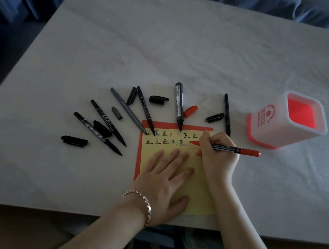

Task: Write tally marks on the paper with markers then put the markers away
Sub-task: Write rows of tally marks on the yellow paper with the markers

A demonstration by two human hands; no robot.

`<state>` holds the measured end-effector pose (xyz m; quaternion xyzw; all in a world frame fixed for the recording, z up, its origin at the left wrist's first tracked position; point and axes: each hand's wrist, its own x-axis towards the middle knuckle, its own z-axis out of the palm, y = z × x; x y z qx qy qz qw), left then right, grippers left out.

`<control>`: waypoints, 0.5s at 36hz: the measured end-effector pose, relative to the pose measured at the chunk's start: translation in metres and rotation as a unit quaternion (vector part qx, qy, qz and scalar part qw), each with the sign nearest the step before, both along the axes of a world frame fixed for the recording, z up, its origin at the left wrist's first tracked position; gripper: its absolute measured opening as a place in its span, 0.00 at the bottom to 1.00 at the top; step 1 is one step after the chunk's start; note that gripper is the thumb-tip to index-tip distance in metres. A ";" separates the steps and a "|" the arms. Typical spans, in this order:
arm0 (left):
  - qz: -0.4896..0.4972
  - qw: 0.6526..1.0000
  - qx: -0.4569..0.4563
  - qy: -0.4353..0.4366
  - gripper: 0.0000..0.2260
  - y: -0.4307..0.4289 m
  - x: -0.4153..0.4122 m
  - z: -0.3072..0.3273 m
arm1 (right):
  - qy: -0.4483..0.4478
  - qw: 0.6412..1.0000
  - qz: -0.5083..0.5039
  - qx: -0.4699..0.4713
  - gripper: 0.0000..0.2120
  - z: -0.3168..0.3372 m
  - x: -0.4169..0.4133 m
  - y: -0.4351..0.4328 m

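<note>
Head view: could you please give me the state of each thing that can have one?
Red marker, uncapped, gripped by right hand, tip at yellow paper.
Left hand, flat, pressing the paper.
Yellow paper, lying on a red sheet, two rows of tallies.
Thick black marker, uncapped, lying down.
Red cap, off, loose on the table.
Pen holder, upright, no markers seen inside.

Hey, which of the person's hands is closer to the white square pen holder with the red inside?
Right. The right hand, gripping a red marker, sits just left of the white square pen holder; the left hand lies flat on the yellow paper, farther left.
</note>
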<state>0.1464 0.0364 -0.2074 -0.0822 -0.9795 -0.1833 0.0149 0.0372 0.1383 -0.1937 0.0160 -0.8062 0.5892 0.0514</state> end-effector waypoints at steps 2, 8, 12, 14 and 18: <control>0.001 1.000 0.002 0.000 0.24 0.000 0.000 0.001 | 0.006 1.000 -0.009 0.000 0.17 0.000 0.000 0.000; 0.001 1.000 0.001 0.000 0.24 0.000 0.000 0.001 | 0.000 1.000 -0.020 -0.001 0.15 0.002 0.000 0.000; 0.002 1.000 0.003 0.002 0.24 0.000 0.000 0.001 | -0.003 1.000 -0.018 -0.001 0.15 0.002 0.000 0.000; 0.002 1.000 0.004 0.002 0.24 0.000 0.000 0.001 | -0.008 1.000 -0.020 -0.005 0.15 0.001 0.000 0.000; 0.002 1.000 0.006 -0.001 0.24 0.000 0.000 0.001 | -0.012 1.000 -0.025 -0.008 0.17 0.001 0.000 0.002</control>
